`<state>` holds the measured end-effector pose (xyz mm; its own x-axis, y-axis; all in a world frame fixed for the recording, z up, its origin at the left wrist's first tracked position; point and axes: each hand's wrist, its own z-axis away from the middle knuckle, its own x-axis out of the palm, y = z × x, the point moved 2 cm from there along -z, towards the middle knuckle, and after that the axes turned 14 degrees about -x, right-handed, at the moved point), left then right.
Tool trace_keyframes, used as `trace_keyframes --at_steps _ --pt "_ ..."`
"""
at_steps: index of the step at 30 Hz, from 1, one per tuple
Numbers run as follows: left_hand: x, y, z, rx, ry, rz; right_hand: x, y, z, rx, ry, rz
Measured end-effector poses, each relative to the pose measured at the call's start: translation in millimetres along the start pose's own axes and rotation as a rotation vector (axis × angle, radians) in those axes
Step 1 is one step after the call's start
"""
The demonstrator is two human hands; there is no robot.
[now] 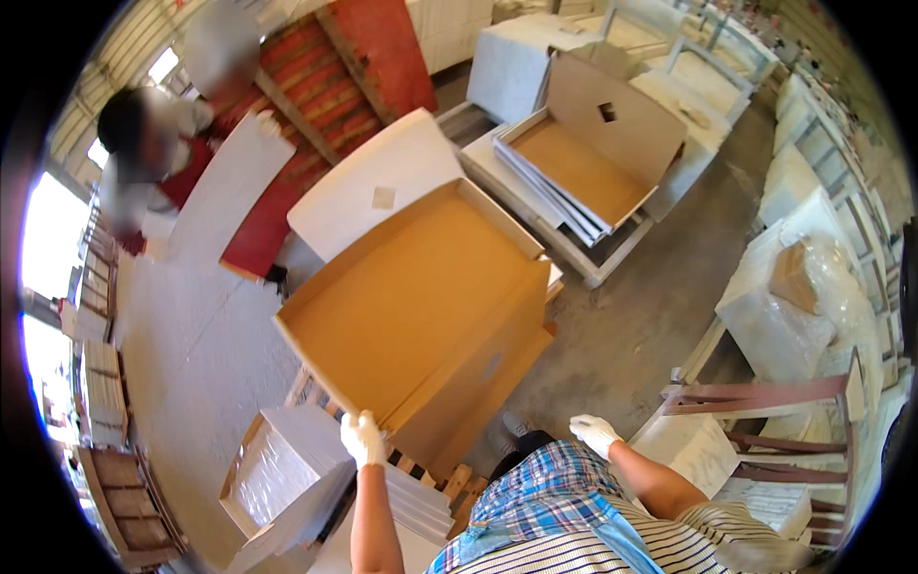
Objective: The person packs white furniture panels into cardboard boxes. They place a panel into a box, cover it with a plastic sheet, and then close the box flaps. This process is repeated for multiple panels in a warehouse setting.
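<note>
A large shallow cardboard box (411,297), brown inside, lies open in front of me on a wooden pallet. One long flap (478,373) of it hangs down on my side. My left hand (363,438), in a white glove, is closed on the box's near left corner. Away from the box, my right hand (595,435), also gloved in white, hangs above the floor by my right side. Its fingers are loosely stretched out and I see nothing in them.
Behind the box stands a white panel (382,182). Another open carton (583,163) rests on a low frame at the far right. Wrapped boxes (287,459) stand at my left. A brown rack (765,397) is at my right. Co-workers (143,143) handle a pale sheet (225,187) at the far left.
</note>
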<state>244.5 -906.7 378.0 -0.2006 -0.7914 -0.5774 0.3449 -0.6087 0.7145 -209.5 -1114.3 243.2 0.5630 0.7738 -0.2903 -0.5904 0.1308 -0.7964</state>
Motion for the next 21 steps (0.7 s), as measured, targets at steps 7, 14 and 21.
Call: trace_keyframes --at_steps 7,14,21 --pt "-69.1 58.1 45.6 -0.021 -0.237 0.41 -27.7 -65.2 8.8 -0.087 0.045 0.069" --pt "-34.5 79.9 103.1 0.006 -0.465 0.697 -60.7 -159.2 -25.5 -0.136 0.058 -0.497" --pt "41.7 119.6 174.4 -0.144 -0.526 0.808 -162.9 -197.5 -80.7 -0.505 -0.049 -0.931"
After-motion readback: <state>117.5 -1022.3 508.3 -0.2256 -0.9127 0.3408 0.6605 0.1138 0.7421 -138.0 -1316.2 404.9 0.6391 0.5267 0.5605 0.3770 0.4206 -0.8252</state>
